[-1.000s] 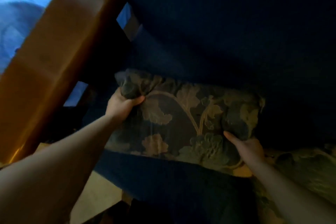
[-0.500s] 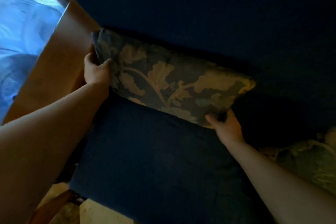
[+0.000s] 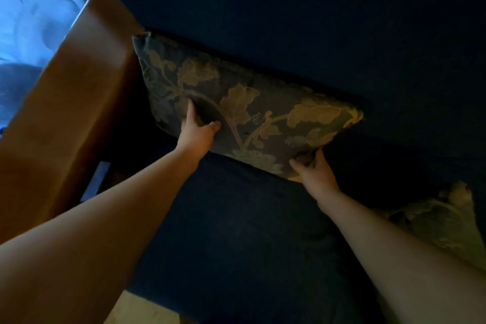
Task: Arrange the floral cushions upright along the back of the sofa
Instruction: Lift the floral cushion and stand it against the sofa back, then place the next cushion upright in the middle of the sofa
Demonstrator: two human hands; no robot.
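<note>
Floral cushion (image 3: 244, 110) stands on its long edge on the dark blue sofa (image 3: 236, 231), leaning on the backrest beside the wooden armrest (image 3: 79, 92). My left hand (image 3: 197, 131) presses its face, fingers spread; my right hand (image 3: 315, 171) pinches its lower corner. Second cushion (image 3: 441, 221) lies at right.

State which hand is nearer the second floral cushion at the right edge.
Right. The right hand grips the first cushion's lower corner beside the second cushion; the left hand presses farther away.
</note>
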